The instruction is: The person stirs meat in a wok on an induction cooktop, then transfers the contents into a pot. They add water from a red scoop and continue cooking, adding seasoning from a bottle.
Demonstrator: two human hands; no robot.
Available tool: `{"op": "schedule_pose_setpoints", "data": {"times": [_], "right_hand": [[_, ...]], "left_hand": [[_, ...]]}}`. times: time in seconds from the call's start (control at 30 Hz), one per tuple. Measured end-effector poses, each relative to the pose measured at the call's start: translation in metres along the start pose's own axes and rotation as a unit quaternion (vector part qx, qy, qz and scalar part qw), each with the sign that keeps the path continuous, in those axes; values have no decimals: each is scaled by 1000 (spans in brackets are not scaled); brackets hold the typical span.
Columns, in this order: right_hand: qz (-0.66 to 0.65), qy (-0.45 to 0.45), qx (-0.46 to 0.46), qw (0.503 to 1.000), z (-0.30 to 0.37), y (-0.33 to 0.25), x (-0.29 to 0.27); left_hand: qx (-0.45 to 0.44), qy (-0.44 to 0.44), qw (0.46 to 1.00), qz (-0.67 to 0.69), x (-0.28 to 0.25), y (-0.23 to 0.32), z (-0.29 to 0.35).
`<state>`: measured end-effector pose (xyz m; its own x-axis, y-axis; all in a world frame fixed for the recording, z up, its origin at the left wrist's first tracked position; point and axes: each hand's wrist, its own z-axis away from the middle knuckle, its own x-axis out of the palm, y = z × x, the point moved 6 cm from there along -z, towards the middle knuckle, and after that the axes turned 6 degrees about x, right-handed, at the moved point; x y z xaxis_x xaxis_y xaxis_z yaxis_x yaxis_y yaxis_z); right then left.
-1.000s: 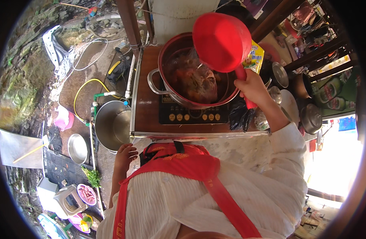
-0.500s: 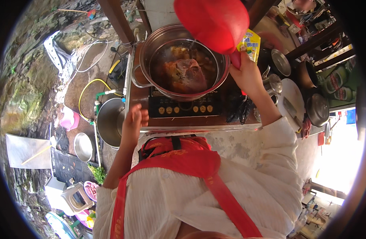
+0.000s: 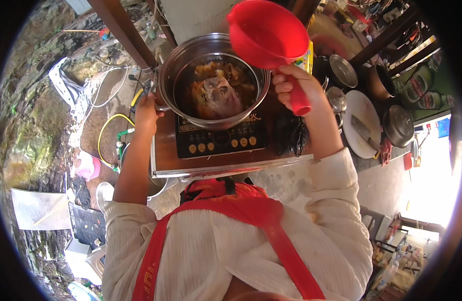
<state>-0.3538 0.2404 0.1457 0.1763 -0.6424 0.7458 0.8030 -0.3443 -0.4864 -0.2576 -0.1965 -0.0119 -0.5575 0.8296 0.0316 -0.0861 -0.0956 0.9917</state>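
A steel pot [image 3: 166, 75] stands on a black induction cooktop [image 3: 221, 143]. In it a large pale piece of meat [image 3: 222, 99] lies in brown liquid with smaller browned chunks. My left hand [image 3: 146, 114] is closed at the pot's left handle, most of which the fingers hide. Above the pot's right rim, my right hand [image 3: 300, 86] grips the handle of a red plastic water scoop [image 3: 268, 37], whose bowl shows its inside. A yellow seasoning packet [image 3: 307, 60] is partly hidden behind the scoop and hand.
Black plastic bags [image 3: 294, 138] lie right of the cooktop. Farther right are a white board [image 3: 352, 135] with a cleaver [image 3: 364, 133] on it, and a lidded pot [image 3: 399, 125]. A brown post [image 3: 121, 32] rises at the back left. A yellow hose [image 3: 101, 135] runs along the left ground.
My left hand has moved up from the counter's front edge to the pot's left handle. The scoop has turned from showing its underside to showing its inside. The whole view has shifted slightly.
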Motion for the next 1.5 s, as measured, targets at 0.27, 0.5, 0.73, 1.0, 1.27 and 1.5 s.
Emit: {"op": "schedule_pose_setpoints", "data": {"times": [0.27, 0.5, 0.73, 1.0, 1.27, 1.5], "right_hand": [[-4, 51, -138, 989, 114, 27, -61], [-94, 143, -132, 976, 157, 78, -104], [-58, 219, -156, 962, 187, 97, -128], [-57, 220, -138, 964, 177, 95, -144], [-31, 216, -128, 968, 164, 88, -127], [-13, 231, -136, 963, 177, 91, -129]], "left_hand": [[378, -279, 817, -334, 97, 15, 204], [483, -425, 639, -421, 231, -56, 257], [443, -398, 681, -426, 238, -72, 256], [425, -342, 680, -490, 215, -63, 253], [490, -312, 676, -454, 233, -66, 262], [447, -336, 683, -469, 234, -85, 258]]}}
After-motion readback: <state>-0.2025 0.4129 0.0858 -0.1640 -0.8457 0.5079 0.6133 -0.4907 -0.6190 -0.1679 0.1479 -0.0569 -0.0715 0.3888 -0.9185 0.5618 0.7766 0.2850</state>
